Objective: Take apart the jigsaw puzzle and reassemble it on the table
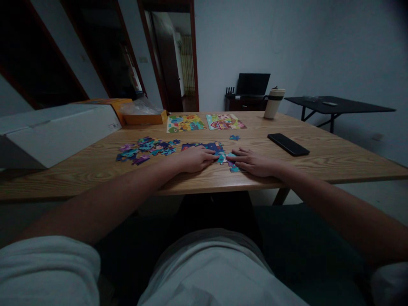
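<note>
A partly joined jigsaw puzzle (210, 146) in dark blue and purple lies flat near the table's front edge. My left hand (196, 159) rests over its near left part, fingers stretched out toward the right. From the other side my right hand (256, 162) lies flat, its fingers spread over the puzzle's right end. Between the fingertips of both hands shows a teal and white puzzle piece (221, 159). Whether it is fully joined to its neighbours I cannot tell. Part of the puzzle is hidden under my hands. One loose blue piece (234, 137) lies just beyond.
A heap of loose puzzle pieces (146, 148) is at the left. Two colourful picture sheets (185, 123) lie behind. A white box (63, 131) and an orange tray (143, 118) with clear plastic stand far left; a phone (287, 144) and a tumbler (274, 103) are right.
</note>
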Tool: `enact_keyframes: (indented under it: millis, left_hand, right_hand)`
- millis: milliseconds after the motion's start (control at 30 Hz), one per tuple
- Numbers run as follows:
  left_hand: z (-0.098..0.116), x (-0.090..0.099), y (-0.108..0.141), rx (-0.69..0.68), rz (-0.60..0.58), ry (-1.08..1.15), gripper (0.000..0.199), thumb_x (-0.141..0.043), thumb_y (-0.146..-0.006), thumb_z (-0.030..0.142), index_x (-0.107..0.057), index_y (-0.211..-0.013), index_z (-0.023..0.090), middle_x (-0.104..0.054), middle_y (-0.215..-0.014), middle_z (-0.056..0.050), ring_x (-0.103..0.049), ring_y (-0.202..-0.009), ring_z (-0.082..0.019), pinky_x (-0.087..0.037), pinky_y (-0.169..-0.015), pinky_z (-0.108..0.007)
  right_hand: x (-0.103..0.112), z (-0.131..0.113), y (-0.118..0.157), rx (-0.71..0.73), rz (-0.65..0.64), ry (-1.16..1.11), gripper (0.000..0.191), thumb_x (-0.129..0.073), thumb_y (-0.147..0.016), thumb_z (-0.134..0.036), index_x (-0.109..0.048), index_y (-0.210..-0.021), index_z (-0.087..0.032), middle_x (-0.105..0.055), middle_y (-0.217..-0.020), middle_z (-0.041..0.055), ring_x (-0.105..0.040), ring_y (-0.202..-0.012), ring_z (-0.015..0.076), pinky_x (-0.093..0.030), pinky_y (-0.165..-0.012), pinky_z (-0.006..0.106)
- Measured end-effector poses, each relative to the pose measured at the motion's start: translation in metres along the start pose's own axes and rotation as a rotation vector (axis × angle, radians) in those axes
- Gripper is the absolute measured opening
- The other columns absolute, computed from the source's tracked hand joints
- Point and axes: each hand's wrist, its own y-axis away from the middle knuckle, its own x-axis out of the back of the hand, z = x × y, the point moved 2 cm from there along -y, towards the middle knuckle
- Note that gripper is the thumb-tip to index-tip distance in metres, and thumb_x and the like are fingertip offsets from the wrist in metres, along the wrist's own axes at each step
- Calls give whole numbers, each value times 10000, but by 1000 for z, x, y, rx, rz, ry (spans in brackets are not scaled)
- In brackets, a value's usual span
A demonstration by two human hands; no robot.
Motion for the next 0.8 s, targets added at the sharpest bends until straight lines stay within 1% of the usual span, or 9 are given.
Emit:
enact_keyframes:
  millis: [167,300,433,533,633,667,700,767,800]
  left_hand:
    - [-4,-3,-4,7,21,-27,451,-311,-1050,372,-628,-1357,277,-675,-1314,-52,-606,-1144,-226,-427,-940,-328]
    - [-10,-5,-10,9,16,-24,428,-337,-1043,339,-630,-1350,288,-675,-1323,-27,-609,-1134,-215,-424,-943,-318]
    - [-10,-6,-11,13,1,-1,425,-347,-1041,326,-623,-1362,282,-682,-1310,-40,-618,-1109,-209,-424,-944,-317]
    - [-8,-5,-11,45,-8,33,430,-360,-1037,348,-625,-1364,258,-660,-1342,-73,-614,-1136,-226,-426,-965,-333]
    - [-16,4,-9,82,-42,139,440,-388,-1023,386,-605,-1385,260,-646,-1368,-61,-601,-1194,-222,-436,-986,-312]
    - [-24,10,-6,126,-42,179,448,-393,-1018,398,-593,-1397,264,-647,-1369,-53,-604,-1197,-217,-443,-983,-299]
    - [-35,18,-2,192,-30,214,458,-400,-1011,412,-585,-1406,270,-648,-1369,-45,-612,-1190,-211,-453,-973,-287]
    - [-62,34,15,381,35,231,467,-421,-990,414,-608,-1387,256,-644,-1376,-46,-612,-1202,-224,-460,-983,-287]
    - [-78,41,26,481,85,223,456,-456,-966,420,-645,-1346,253,-654,-1363,-42,-610,-1210,-234,-461,-993,-290]
  right_hand:
    - [1,2,-6,67,73,84,489,-361,-1052,-392,-457,-1522,-296,-323,-1624,93,-232,-1508,353,-182,-1189,605]
    - [0,6,-16,141,74,46,461,-403,-1026,-278,-537,-1467,-293,-479,-1542,43,-311,-1487,290,-232,-1208,513]
    - [3,11,-24,110,0,-61,434,-447,-995,-276,-625,-1389,-302,-589,-1443,-1,-367,-1460,280,-305,-1193,459]
    - [17,29,-34,-12,22,-165,391,-508,-976,-333,-673,-1331,-320,-643,-1378,4,-511,-1354,281,-379,-1147,433]
    - [34,61,-51,-215,231,-251,423,-538,-965,-329,-638,-1372,-266,-643,-1378,54,-602,-1235,272,-447,-1078,432]
    - [37,72,-57,-282,299,-268,420,-533,-965,-305,-641,-1366,-239,-650,-1366,75,-619,-1203,269,-462,-1056,433]
    - [37,82,-63,-344,327,-276,421,-535,-962,-290,-641,-1363,-214,-667,-1337,95,-638,-1160,266,-483,-1025,427]
    - [31,96,-71,-423,329,-267,418,-555,-956,-302,-649,-1350,-200,-709,-1251,112,-667,-1072,253,-514,-961,391]
    - [26,99,-73,-438,299,-266,415,-563,-955,-319,-654,-1344,-207,-728,-1197,108,-678,-1021,242,-527,-921,368]
